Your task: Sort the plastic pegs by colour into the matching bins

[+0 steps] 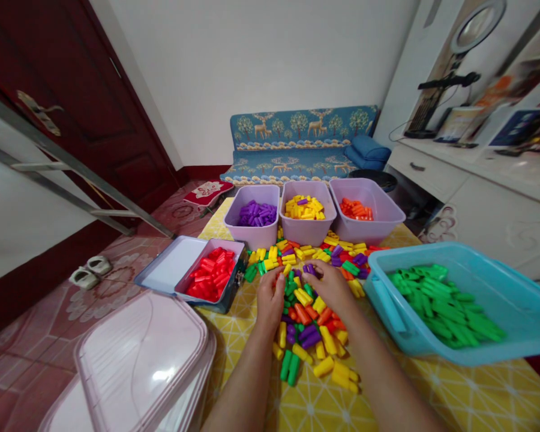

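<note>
My right hand [332, 287] is closed around a small purple plastic piece [309, 269], pinched at its fingertips. To its left, my left hand [270, 295] has its fingers curled over the pile; what they grip, if anything, is hidden. Beneath and around both hands spreads a mixed heap of short plastic tube pieces: orange pieces [302, 314], yellow pieces [328, 340], purple pieces [309, 336] and green pieces [290, 367]. Behind the heap stand three lilac bins: one with purple pieces [257, 213], one with yellow pieces [304, 208] plus a purple one on top, one with orange-red pieces [356, 210].
On the right, a turquoise tub [396, 327] holds green pieces [445, 306]. An opened case [227, 298] with red pieces [212, 273] lies left. Stacked lids [141, 354] rest at the near left. A patterned sofa [292, 162] stands beyond the yellow-covered table [234, 342].
</note>
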Tool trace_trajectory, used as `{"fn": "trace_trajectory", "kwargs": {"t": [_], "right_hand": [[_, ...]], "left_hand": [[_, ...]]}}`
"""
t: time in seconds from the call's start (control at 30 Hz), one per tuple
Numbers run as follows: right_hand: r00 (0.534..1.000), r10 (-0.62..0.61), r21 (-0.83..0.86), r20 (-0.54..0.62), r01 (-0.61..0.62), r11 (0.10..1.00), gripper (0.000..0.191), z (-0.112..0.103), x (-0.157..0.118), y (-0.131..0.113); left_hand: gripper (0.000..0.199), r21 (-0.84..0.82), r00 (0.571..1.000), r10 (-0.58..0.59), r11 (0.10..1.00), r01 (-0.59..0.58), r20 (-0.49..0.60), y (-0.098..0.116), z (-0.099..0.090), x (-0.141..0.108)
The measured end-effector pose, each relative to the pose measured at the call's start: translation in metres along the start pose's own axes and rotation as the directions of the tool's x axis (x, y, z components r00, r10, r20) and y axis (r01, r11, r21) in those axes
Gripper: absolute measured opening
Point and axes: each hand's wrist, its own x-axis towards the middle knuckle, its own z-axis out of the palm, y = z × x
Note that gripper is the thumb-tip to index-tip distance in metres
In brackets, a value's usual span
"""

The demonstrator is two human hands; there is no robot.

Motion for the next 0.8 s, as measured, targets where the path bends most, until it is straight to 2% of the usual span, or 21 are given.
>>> {"fn": "trace_trajectory", "kwargs": {"t": [0.17, 0.33, 0.43, 0.5, 0.57, 0.63, 0.7, 0.77, 0.8], "right_hand": [[0.984, 0.132, 0.311, -0.116, -0.090, 0.946, 0.034, -0.016, -0.019, -0.007], [0.979, 0.179, 0.495, -0.095, -0.110, 0.862, 0.043, -0.029, -0.024, -0.024], [0.980, 0.175, 0.549, -0.091, -0.097, 0.830, 0.043, -0.032, -0.022, -0.030], [0.992, 0.123, 0.520, 0.014, -0.113, 0.847, 0.035, -0.032, -0.023, -0.031], [0.987, 0.031, 0.393, 0.156, -0.091, 0.915, 0.025, -0.033, -0.024, -0.032], [0.959, -0.058, 0.204, 0.277, 0.001, 0.979, 0.018, -0.034, -0.020, -0.034], [0.921, -0.124, 0.054, 0.368, 0.112, 0.992, 0.013, -0.033, -0.010, -0.041], [0.906, -0.179, 0.026, 0.384, 0.183, 0.983, 0.009, -0.030, 0.008, -0.053], [0.916, -0.204, 0.061, 0.344, 0.195, 0.979, 0.009, -0.028, 0.018, -0.062]], "left_hand": [[0.029, 0.040, 1.000, 0.000, 0.999, 0.000, -0.016, -0.003, 0.002, 0.000], [0.028, 0.027, 1.000, -0.002, 1.000, 0.002, -0.018, -0.006, 0.003, -0.001], [0.027, 0.040, 1.000, -0.002, 0.999, 0.003, -0.016, -0.004, 0.003, -0.001], [0.026, 0.041, 1.000, -0.004, 0.999, 0.005, -0.016, -0.003, 0.002, -0.001], [0.027, 0.037, 1.000, -0.004, 0.999, 0.005, -0.017, -0.002, 0.002, -0.001], [0.027, 0.035, 1.000, 0.001, 0.999, 0.000, -0.019, -0.003, 0.002, -0.001], [0.027, 0.035, 1.000, 0.009, 0.999, -0.008, -0.021, -0.004, 0.002, 0.000], [0.027, 0.036, 1.000, 0.015, 0.999, -0.015, -0.019, -0.006, 0.002, 0.000], [0.027, 0.037, 1.000, 0.014, 0.999, -0.014, -0.018, -0.007, 0.002, 0.000]]}}
